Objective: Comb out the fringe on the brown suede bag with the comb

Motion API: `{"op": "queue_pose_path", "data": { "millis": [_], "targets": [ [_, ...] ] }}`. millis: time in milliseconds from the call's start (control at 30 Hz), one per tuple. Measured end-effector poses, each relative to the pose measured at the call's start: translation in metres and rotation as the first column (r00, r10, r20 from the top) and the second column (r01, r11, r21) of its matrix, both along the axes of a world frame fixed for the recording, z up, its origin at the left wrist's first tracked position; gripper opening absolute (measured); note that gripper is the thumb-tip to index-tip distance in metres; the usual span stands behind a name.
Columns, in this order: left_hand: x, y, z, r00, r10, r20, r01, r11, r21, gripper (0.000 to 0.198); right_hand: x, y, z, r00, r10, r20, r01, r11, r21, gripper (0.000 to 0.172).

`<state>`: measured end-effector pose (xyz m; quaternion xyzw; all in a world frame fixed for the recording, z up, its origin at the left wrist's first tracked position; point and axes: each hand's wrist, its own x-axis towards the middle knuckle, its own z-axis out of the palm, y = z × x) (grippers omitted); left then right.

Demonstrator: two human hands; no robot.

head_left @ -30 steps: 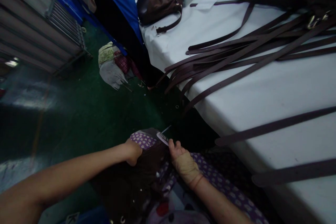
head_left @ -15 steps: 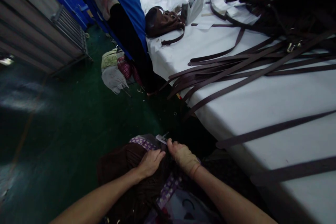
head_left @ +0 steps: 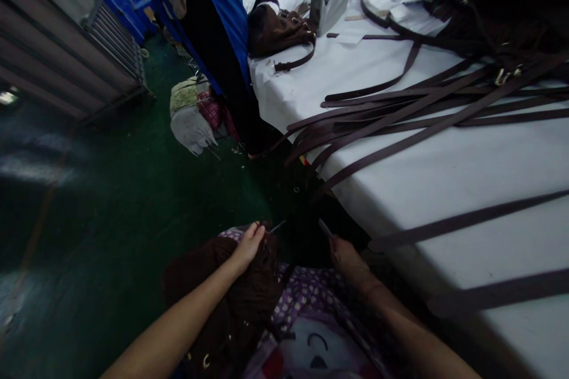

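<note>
— Okay, so what's going on, starting from the left?

— Far left you get a grey rack (head_left: 44,41) on the green floor (head_left: 120,189), then a co-worker in a blue apron (head_left: 222,6) near the desk. Below that, at the bottom, a dark brown bag (head_left: 249,311) sits in front of the person, gold rings showing, up against purple patterned cloth (head_left: 306,296).

— And the hands?

— Left hand (head_left: 249,246) has its fingers and thumb pressed together on the bag's top edge. A thin rod (head_left: 278,226) pokes out just beside it, can't tell if it's gripped. Next over, the right hand (head_left: 349,257) is well apart from the bag, pinching a flat thing (head_left: 325,227), too dark to say what.

— Anything on the right?

— Yeah, a white-covered desk (head_left: 466,189): strappy bag (head_left: 271,32) by its left edge, then loads of loose brown straps (head_left: 400,115), some hanging over the side.
</note>
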<state>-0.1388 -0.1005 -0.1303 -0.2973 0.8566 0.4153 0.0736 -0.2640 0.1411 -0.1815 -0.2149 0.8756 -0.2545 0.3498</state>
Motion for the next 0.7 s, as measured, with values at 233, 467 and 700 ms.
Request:
{"op": "queue_pose_path", "data": {
  "millis": [233,467,700],
  "targets": [
    [0.043,0.005,0.074,0.893,-0.268,0.362,0.393,0.856,-0.335,0.12,0.055,0.017,-0.008,0.994,-0.081,0.08,0.088,0.992,-0.087,0.042],
    [0.1,0.056,0.082,0.697,-0.266,0.666,0.646,0.636,-0.422,0.088,0.064,0.01,0.0,0.996,-0.075,0.048,0.083,0.98,-0.18,0.029],
    [0.064,0.029,0.087,0.545,-0.385,0.745,0.797,0.515,-0.316,0.076,0.064,0.003,-0.006,0.996,-0.021,0.085,0.04,0.972,-0.233,0.031]
  ]
}}
